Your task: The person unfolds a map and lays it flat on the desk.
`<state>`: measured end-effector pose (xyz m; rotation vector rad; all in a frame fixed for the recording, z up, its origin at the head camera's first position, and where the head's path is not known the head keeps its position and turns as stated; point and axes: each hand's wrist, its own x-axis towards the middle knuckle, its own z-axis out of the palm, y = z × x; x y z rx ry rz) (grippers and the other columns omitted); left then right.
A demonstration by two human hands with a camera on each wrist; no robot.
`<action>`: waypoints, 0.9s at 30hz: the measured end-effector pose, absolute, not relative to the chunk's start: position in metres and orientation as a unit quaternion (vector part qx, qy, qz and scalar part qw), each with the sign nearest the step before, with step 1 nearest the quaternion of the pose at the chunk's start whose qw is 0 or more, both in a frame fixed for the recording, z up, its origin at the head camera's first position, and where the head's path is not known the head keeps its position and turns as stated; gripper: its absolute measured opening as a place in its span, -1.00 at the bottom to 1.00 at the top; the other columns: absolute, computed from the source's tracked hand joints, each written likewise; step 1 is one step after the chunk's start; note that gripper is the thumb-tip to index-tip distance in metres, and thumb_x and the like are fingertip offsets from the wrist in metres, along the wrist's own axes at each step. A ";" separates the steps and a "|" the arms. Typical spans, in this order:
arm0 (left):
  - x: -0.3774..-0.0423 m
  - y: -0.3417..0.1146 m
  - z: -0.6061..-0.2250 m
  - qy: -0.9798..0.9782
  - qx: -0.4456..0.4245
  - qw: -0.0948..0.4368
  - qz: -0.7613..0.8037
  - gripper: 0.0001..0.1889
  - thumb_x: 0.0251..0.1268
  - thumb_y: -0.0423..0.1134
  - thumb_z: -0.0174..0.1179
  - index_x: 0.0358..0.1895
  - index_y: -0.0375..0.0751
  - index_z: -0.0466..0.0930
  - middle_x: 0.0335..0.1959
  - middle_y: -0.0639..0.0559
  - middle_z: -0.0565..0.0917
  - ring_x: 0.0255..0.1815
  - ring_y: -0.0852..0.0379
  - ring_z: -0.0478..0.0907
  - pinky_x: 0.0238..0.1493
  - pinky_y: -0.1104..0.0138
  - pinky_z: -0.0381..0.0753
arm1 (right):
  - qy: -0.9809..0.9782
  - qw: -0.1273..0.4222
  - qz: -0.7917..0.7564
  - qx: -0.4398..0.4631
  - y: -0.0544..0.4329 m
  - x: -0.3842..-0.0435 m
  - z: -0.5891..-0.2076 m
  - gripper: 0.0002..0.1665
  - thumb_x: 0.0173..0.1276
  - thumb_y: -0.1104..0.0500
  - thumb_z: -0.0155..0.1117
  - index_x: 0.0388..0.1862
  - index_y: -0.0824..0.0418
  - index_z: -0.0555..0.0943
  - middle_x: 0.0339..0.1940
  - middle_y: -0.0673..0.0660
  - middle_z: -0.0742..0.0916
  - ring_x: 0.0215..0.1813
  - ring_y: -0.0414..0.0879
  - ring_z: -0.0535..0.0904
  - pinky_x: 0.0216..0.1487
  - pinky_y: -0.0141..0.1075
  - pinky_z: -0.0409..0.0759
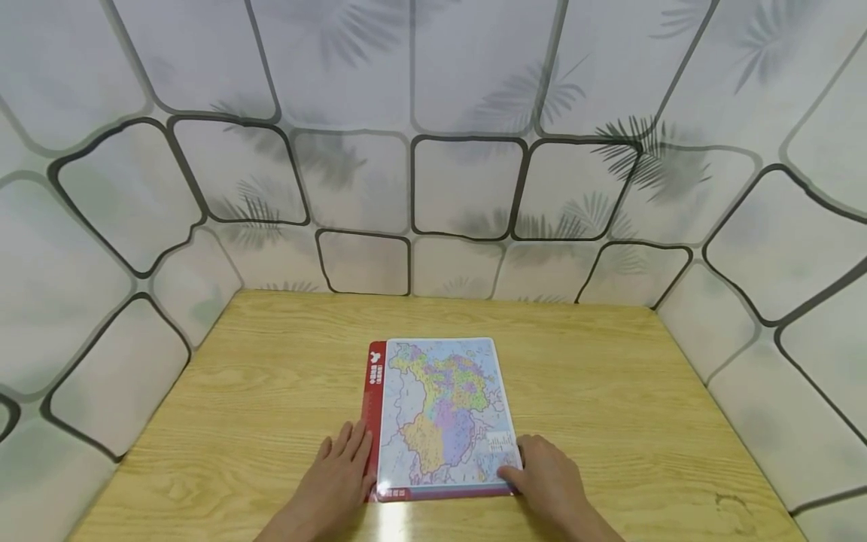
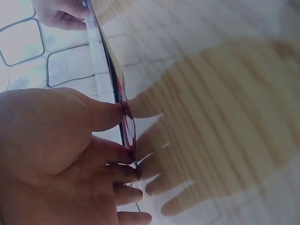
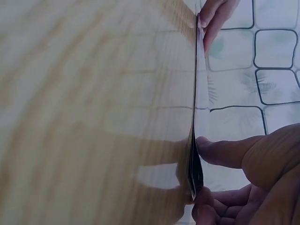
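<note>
A laminated map [image 1: 440, 414] with a red margin lies on the wooden table, its printed land areas in several colours. Along the map's red left margin rests my left hand [image 1: 336, 470], fingers straight and side by side. Seen from the left wrist, the thumb and fingertips of that hand [image 2: 70, 150] touch the map's thin edge [image 2: 123, 105]. At the near right corner, my right hand [image 1: 547, 476] pinches the map, with the thumb on its face and the other fingers curled at the edge. In the right wrist view the dark edge of the map [image 3: 197, 173] bows slightly near those fingertips.
The pale wooden table [image 1: 596, 391] surrounds the map and reflects light in front of it. White curtains [image 1: 467, 188] with a dark stone-outline and leaf pattern enclose the back and both sides. A faint ring-shaped mark [image 1: 731, 498] shows at the table's near right.
</note>
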<state>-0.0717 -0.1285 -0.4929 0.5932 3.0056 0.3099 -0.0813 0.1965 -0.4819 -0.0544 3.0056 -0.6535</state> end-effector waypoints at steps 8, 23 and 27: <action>-0.071 -0.131 -0.493 0.976 0.190 0.037 0.100 -0.40 0.60 -0.03 0.05 0.45 -0.45 0.40 0.53 -0.30 0.34 0.54 -0.33 0.24 0.44 -0.29 0.24 | 0.959 0.016 -0.281 -0.018 0.203 -0.082 -0.488 -0.38 0.08 0.07 0.67 0.01 0.42 0.67 -0.48 -0.06 0.67 -0.44 -0.19 0.47 -0.37 -0.20 0.55; -0.070 -0.133 -0.491 0.973 0.217 0.047 0.060 -0.40 0.64 -0.01 -0.04 0.50 -0.37 0.36 0.55 -0.27 0.31 0.56 -0.32 0.21 0.43 -0.28 0.26 | 0.933 0.029 -0.360 -0.004 0.207 -0.082 -0.489 -0.65 0.14 0.23 0.61 -0.22 0.35 0.63 -0.55 -0.02 0.56 -0.50 -0.17 0.42 -0.49 -0.38 0.39; -0.071 -0.131 -0.489 0.974 0.204 0.074 0.069 -0.39 0.66 0.00 -0.07 0.52 -0.39 0.32 0.58 -0.28 0.26 0.59 -0.32 0.16 0.45 -0.31 0.20 | 0.925 0.032 -0.378 0.003 0.207 -0.081 -0.489 -0.72 0.16 0.25 0.59 -0.36 0.27 0.59 -0.58 -0.01 0.53 -0.52 -0.16 0.40 -0.53 -0.39 0.35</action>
